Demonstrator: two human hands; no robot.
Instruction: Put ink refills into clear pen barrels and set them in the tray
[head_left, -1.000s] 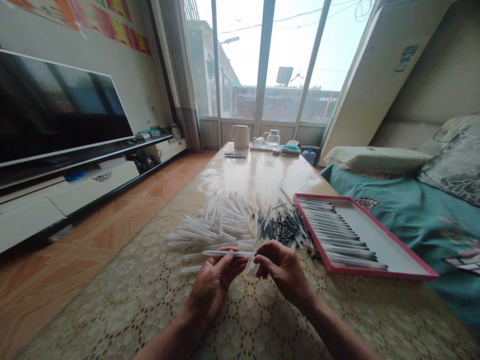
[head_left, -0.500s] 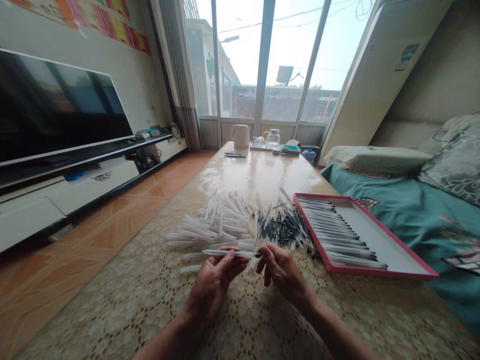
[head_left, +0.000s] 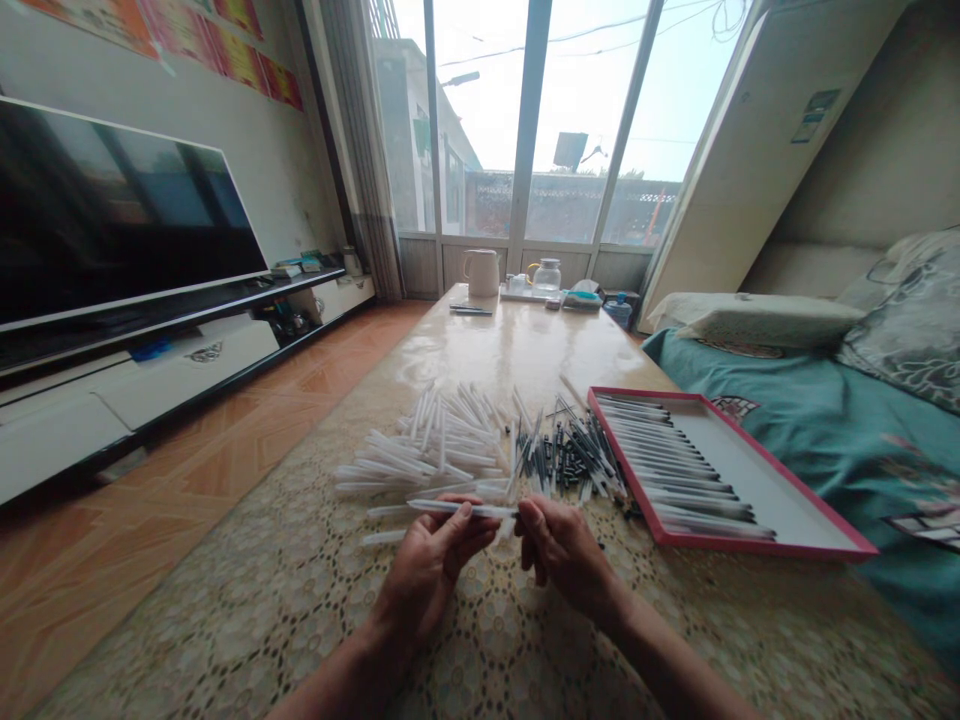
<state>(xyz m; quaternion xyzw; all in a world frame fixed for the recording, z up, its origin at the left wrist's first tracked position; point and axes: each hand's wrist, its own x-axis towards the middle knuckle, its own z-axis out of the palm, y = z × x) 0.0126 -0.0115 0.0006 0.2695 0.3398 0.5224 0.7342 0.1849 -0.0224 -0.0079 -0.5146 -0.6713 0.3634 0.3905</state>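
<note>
My left hand [head_left: 431, 555] is closed around a whitish pen [head_left: 442, 507], held level with its tapered tip to the left. At the pen's right end, the thumb and forefinger of my right hand [head_left: 559, 550] pinch together and hide that end. Just beyond both hands lies a heap of white pen barrels [head_left: 420, 445]. Right of them is a pile of small black pen parts and thin refills [head_left: 566, 450]. A pink-rimmed box lid [head_left: 795, 475] holds a row of pens with dark ends [head_left: 675, 465].
At the table's far end stand a beige jug [head_left: 481, 272], a glass pitcher [head_left: 547, 275] on a tray and a tissue pack [head_left: 583, 297]. A sofa with a teal cover [head_left: 795, 400] is on the right. A TV cabinet [head_left: 187, 370] runs along the left.
My right hand's fingers have closed over the pen's right end, covering the dark piece that showed there before. My left hand holds the pen in nearly the same place.
</note>
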